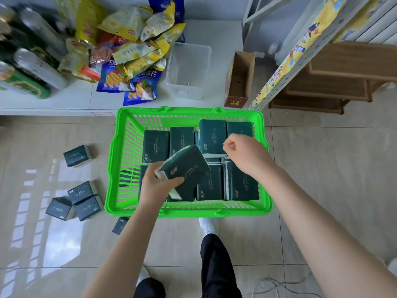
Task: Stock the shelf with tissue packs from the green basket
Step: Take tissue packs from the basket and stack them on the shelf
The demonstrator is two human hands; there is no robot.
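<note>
Pick step. Left hand (158, 186) grips one tissue pack (185, 166), tilted, raised over the near-left part of the green basket (189, 110). Right hand (245, 153) is curled above the far-right packs (211, 136); whether it pinches anything, cannot tell. Next, by judgement: carry the pack past the basket's far rim onto the white shelf (210, 33).

Drink cans (32, 67), far left of green basket (189, 111): blurred, edge-cut. Tissue packs (209, 186) inside basket: partly hidden under left hand (156, 186).
</note>
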